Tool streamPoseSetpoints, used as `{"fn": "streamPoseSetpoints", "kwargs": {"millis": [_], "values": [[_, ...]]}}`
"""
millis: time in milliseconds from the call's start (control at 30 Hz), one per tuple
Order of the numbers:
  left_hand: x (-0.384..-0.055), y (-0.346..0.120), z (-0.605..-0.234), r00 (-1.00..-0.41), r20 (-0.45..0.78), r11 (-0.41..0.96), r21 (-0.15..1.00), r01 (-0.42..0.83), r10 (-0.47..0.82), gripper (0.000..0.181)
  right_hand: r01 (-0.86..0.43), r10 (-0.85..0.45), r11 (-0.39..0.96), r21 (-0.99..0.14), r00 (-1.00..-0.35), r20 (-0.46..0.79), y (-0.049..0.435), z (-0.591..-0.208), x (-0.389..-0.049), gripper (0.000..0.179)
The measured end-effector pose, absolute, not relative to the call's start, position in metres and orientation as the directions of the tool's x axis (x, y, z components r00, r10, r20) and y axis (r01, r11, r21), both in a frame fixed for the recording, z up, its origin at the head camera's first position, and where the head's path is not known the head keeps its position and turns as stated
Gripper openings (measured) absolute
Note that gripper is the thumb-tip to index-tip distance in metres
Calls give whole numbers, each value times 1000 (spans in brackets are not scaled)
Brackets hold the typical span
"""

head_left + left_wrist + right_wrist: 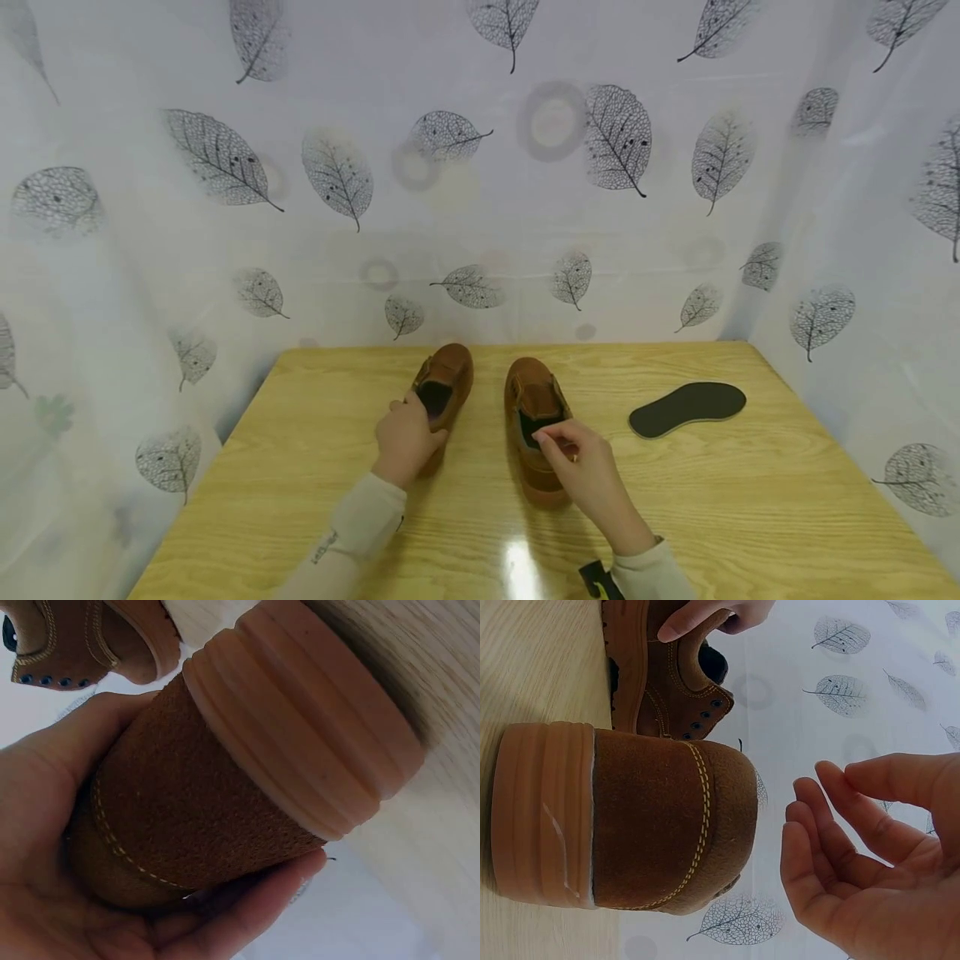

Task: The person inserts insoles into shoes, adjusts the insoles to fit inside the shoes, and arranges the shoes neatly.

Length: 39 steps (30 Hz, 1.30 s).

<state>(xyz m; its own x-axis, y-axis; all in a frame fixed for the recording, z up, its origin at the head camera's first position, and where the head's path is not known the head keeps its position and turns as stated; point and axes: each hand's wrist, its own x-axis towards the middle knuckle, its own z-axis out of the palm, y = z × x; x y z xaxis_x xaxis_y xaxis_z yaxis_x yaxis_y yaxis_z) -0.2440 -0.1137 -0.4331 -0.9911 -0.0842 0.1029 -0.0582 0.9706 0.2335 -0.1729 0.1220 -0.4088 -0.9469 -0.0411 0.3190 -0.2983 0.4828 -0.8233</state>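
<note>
L hand (407, 437) gripping L brown suede shoe (456, 371) at heel; R hand (591, 467), fingers loosely curled, released, hovering above R brown suede shoe (538, 402). Flat blk insole (688, 408) lying R on wood table (750, 492); toes facing far edge.

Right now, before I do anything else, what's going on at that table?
A person has two brown shoes in front of them. The left hand grips the left shoe around its heel. The right hand is by the opening of the right shoe, thumb and forefinger close together, with nothing visible between them. That shoe stands on the wooden table. A dark insole lies flat to its right, untouched.
</note>
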Motion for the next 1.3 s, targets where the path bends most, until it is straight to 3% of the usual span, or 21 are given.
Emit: {"fn": "streamPoseSetpoints", "kwargs": {"millis": [667,1300], "values": [[-220,-85,-431,-981,183,989,143,-37,-63,72,-299,-36,478,-826,-946,322,123,-407,-172,8],[-210,-71,-433,-985,162,990,133,-42,-63,73,-299,-43,493,-817,-946,320,122,-405,-169,7]]}}
